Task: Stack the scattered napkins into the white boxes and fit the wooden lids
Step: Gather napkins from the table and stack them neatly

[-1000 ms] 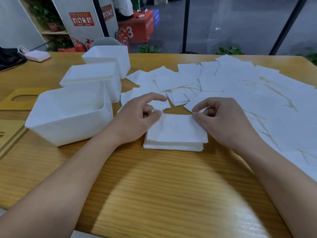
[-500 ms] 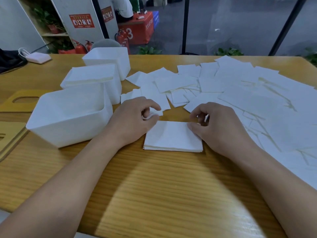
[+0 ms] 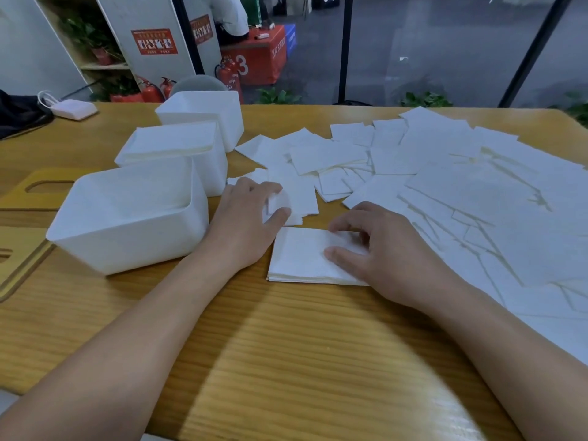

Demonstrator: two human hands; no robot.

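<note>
**Napkin stacking — 1 pile on the table, 3 boxes at the left**

We see a squared pile of napkins (image 3: 300,256) lying flat on the wooden table (image 3: 286,361), a little in from its near edge and about midway along it. Our right hand (image 3: 385,253) rests on the pile's right side: the thumb lies flat on the top sheet, the fingers are bent and touch its far right corner. Whether they pinch a sheet we cannot tell.

Our left hand (image 3: 248,218) sits just beyond the pile's far left corner, thumb and curled fingers gripping a loose napkin (image 3: 278,202) from the scatter.

The scattered napkins (image 3: 445,173) cover the table's right half, overlapping, out to the far and right edges.

3 white boxes stand in a row toward the left edge — the near box (image 3: 127,224) just beside our left wrist, the middle box (image 3: 178,154) filled with napkins to its rim, the far box (image 3: 203,116) behind it; the contents of the near and far boxes are not clear.

2 wooden lids (image 3: 19,253) lie flat at the left edge, 1 beyond the other, each with a slot.
</note>
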